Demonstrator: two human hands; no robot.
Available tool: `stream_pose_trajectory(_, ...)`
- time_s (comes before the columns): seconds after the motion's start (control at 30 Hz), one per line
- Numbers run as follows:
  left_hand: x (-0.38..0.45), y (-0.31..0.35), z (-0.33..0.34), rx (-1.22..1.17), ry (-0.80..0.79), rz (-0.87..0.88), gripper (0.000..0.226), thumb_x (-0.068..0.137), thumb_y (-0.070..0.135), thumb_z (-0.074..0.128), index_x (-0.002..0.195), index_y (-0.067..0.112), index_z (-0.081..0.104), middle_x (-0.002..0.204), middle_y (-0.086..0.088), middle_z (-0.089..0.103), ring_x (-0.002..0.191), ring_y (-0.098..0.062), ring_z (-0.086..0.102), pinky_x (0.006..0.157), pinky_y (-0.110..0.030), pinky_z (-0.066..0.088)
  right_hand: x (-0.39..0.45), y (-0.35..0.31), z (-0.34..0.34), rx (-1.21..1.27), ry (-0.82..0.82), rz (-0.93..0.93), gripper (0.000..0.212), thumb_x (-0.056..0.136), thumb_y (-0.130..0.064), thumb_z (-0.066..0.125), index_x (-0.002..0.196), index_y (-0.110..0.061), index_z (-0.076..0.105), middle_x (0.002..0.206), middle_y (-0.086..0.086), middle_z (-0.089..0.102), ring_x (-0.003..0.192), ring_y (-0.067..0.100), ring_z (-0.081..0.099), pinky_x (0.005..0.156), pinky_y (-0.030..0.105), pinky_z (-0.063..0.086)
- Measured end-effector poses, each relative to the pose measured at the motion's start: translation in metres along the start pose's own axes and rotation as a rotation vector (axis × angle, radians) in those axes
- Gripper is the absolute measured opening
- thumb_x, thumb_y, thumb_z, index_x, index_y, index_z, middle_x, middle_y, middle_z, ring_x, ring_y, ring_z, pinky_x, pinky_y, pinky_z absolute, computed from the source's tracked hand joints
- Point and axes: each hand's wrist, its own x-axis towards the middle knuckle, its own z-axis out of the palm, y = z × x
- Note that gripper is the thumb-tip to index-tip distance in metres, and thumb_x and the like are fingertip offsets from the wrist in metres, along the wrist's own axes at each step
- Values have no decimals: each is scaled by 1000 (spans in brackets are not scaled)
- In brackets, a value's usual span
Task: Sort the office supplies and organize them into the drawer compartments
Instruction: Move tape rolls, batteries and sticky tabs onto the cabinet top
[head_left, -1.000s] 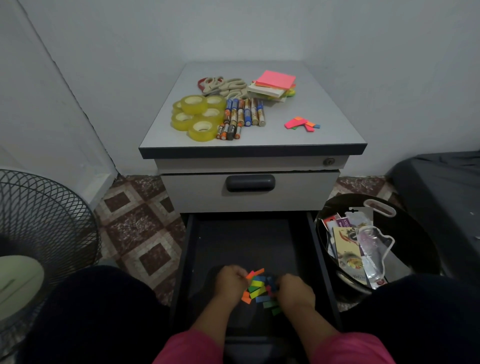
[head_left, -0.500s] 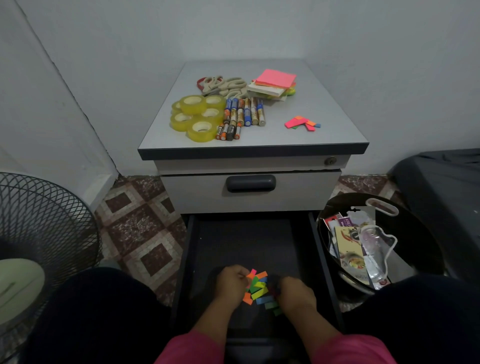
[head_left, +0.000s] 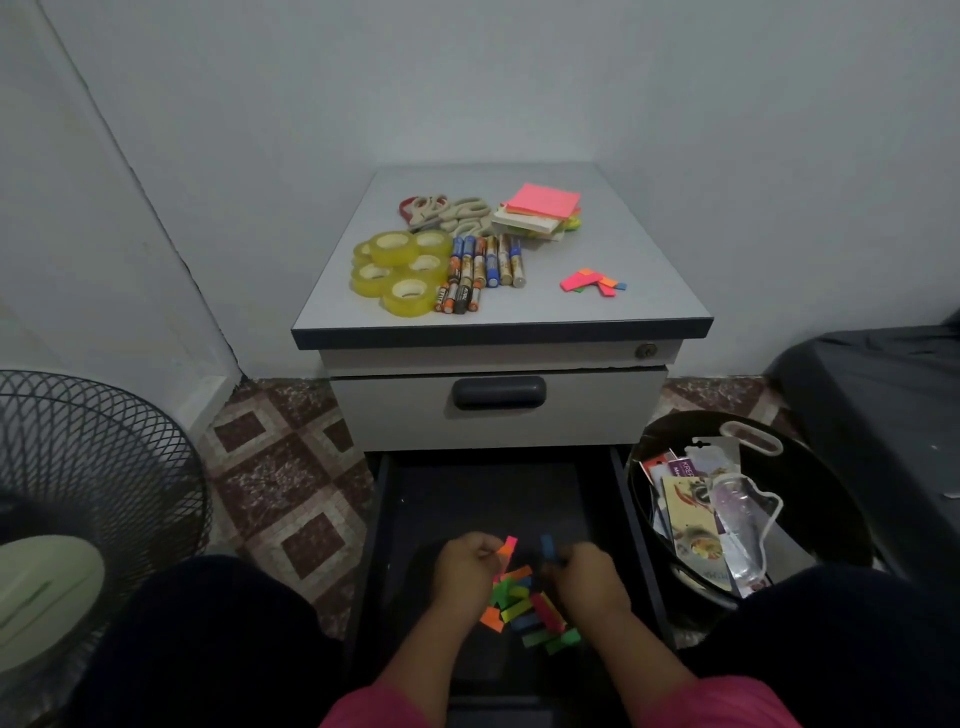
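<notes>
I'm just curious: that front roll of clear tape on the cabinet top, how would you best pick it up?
Come straight down from above. The front tape roll lies flat with its hole facing up, and other rolls and the batteries crowd its back and right side. Probably put one finger in the hole and the thumb on the free front rim, then lift.

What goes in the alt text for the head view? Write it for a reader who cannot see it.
Two hands, left hand and right hand, pinch coloured sticky flags piled in an open dark drawer. On the cabinet top above lie tape rolls, markers and batteries, scissors, sticky notes and more flags.
</notes>
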Motion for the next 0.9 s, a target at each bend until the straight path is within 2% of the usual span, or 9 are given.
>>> stream_pose_trajectory(0.1,-7,36,-2,-76,33,140,32,88,-5,57,74,24,59,74,5,61,69,-4,55,59,-7,41,-1,-24,-18,165,84,-100,18,96,-17,52,98,-8,67,86,5,62,83,18,58,69,25,41)
stream_pose_trajectory(0.17,-11,64,-4,-110,46,258,29,89,1,59,75,26,61,76,4,63,74,-7,57,67,-14,44,-3,-42,-39,230,124,-163,16,98,-13,47,93,-10,62,85,5,59,82,18,55,66,25,37)
stream_pose_trajectory(0.27,-17,109,-10,-192,92,422,25,89,6,62,78,28,63,80,2,67,78,-9,60,75,-25,47,-9,-68,-76,305,202,-258,17,99,-13,46,99,-11,63,86,4,60,80,15,55,61,24,39)
stream_pose_trajectory(0.37,-24,158,-15,-258,150,574,14,90,17,64,81,28,63,81,0,68,78,-12,62,73,-27,49,-21,-92,-115,397,340,-373,14,97,-14,49,97,-21,61,92,3,66,87,17,61,69,27,42)
stream_pose_trajectory(0.43,-23,189,-18,-263,194,661,4,90,24,65,86,24,63,80,5,66,76,-8,62,69,-24,50,-30,-107,-140,435,453,-448,8,95,-16,52,97,-23,55,92,-2,67,86,14,62,68,27,43)
stream_pose_trajectory(0.5,-15,218,-19,-243,260,752,3,90,21,65,90,19,63,78,10,62,71,-1,57,65,-16,47,-31,-119,-165,459,544,-487,6,94,-17,56,99,-21,55,89,-6,65,84,10,59,66,22,40)
stream_pose_trajectory(0.63,13,267,-15,-146,311,740,6,90,19,64,88,16,60,75,9,57,70,-5,52,59,-13,40,-11,-141,-206,400,651,-498,17,93,-22,59,107,-14,63,96,-6,62,90,10,55,73,24,38)
stream_pose_trajectory(0.77,42,287,-5,-21,323,672,10,93,19,60,92,10,62,84,0,60,80,-15,56,68,-27,44,26,-154,-223,246,673,-482,23,95,-18,55,110,-5,67,103,6,66,96,21,58,77,29,40)
stream_pose_trajectory(0.9,52,284,0,186,376,664,22,100,19,44,103,8,63,99,-9,64,88,-21,55,71,-33,43,50,-153,-222,171,631,-495,28,94,-16,55,118,-6,64,109,13,64,101,27,58,78,27,39)
